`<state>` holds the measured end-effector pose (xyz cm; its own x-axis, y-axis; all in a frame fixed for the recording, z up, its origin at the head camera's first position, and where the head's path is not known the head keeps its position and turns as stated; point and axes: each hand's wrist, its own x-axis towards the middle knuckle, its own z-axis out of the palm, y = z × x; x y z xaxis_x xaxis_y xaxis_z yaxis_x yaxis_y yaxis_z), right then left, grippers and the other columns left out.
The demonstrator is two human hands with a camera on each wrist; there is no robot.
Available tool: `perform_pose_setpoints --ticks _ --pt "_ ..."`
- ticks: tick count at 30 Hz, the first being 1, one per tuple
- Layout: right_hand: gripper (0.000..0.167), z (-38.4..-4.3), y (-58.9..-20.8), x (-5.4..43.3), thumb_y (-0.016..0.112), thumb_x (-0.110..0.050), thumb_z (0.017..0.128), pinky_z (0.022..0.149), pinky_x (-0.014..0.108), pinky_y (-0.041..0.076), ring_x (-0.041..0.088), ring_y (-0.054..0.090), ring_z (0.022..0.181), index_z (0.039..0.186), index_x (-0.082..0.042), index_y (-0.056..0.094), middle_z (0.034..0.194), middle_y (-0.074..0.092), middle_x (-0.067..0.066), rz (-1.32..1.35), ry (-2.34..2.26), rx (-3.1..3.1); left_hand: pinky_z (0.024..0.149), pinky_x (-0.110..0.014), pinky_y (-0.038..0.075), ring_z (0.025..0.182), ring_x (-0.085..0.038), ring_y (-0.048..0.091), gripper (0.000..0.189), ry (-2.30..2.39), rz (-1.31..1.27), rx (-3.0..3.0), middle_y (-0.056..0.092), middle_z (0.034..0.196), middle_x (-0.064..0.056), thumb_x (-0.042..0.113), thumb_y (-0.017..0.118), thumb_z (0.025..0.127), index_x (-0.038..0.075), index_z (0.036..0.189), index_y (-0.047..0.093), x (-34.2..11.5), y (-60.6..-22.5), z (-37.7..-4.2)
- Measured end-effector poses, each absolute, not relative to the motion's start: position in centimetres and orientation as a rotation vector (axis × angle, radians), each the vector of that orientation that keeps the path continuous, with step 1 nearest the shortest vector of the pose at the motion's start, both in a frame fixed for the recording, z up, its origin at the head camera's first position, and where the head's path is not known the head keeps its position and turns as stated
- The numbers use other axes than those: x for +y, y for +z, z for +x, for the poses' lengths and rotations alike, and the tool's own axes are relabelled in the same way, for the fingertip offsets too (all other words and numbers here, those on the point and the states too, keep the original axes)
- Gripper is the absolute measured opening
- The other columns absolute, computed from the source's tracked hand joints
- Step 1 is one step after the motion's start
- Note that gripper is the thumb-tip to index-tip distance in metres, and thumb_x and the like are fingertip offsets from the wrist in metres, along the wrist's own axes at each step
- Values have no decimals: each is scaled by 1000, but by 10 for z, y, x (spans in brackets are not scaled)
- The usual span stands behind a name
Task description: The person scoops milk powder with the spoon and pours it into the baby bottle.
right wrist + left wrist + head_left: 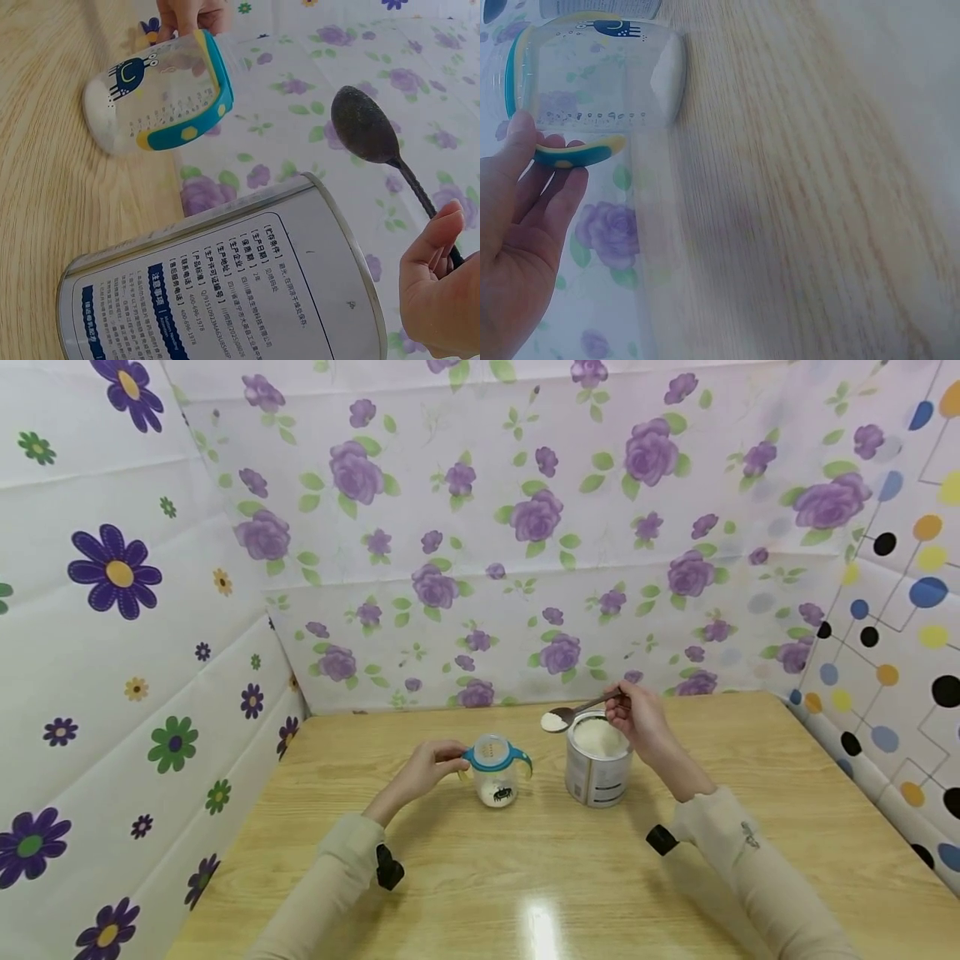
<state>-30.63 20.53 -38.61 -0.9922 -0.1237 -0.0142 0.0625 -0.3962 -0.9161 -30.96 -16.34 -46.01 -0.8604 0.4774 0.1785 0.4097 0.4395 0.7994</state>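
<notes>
A clear baby bottle (495, 781) with a blue collar and two handles stands upright on the table, white powder at its bottom. My left hand (438, 762) pinches its left handle (577, 155) between thumb and fingers. To its right stands an open tin (597, 777) of pale powder. My right hand (641, 718) grips a dark spoon (581, 710) by the handle, above the tin's rim. White powder (553, 722) is heaped in the spoon's bowl, which reaches left past the tin toward the bottle. In the right wrist view only the underside of the spoon bowl (365, 124) shows.
The wooden table (480, 877) reaches back to a flower-patterned cloth wall (480, 527). Patterned cloths also rise along the left and right sides. Dark wrist devices (388, 867) are worn on both sleeves.
</notes>
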Motion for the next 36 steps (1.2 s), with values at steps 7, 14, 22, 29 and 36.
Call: perform_pose_setpoints --ticks 7,14,22,29,36 --pt "39 -307 -388 202 32 -19 106 50 14 48 6 55 54 84 -8 63 66 58 -3 -97 -2503 1683 83 -42 58 96 -31 68 22 1403 818 2603 71 105 -16 10 62 94 3 114 69 -162 -463 -310" --pt "40 -308 -393 197 32 -20 107 50 14 48 6 53 55 85 -8 63 67 57 -2 -96 -2482 1659 89 -53 54 100 -37 66 26 1385 812 2544 68 110 -22 8 58 97 -3 119 65 -162 -463 -307" --pt "39 -312 -391 191 31 -21 107 51 14 49 5 54 56 87 -8 63 68 58 -3 -118 -2478 1666 87 -49 56 97 -28 68 26 1432 818 2545 70 108 -14 19 62 95 7 117 68 -166 -462 -310" --pt "38 -312 -389 190 33 -20 106 51 13 49 5 54 56 86 -8 63 67 58 -2 -101 -2471 1662 87 -48 56 94 -19 69 24 1418 817 2553 71 106 -9 19 62 95 10 116 69 -165 -461 -311" --pt "39 -312 -390 182 31 -19 107 53 13 49 5 55 57 87 -8 62 68 59 -3 -130 -2432 1677 87 -51 55 95 -25 69 24 1420 798 2549 71 105 -11 19 62 95 9 115 69 -163 -461 -310"
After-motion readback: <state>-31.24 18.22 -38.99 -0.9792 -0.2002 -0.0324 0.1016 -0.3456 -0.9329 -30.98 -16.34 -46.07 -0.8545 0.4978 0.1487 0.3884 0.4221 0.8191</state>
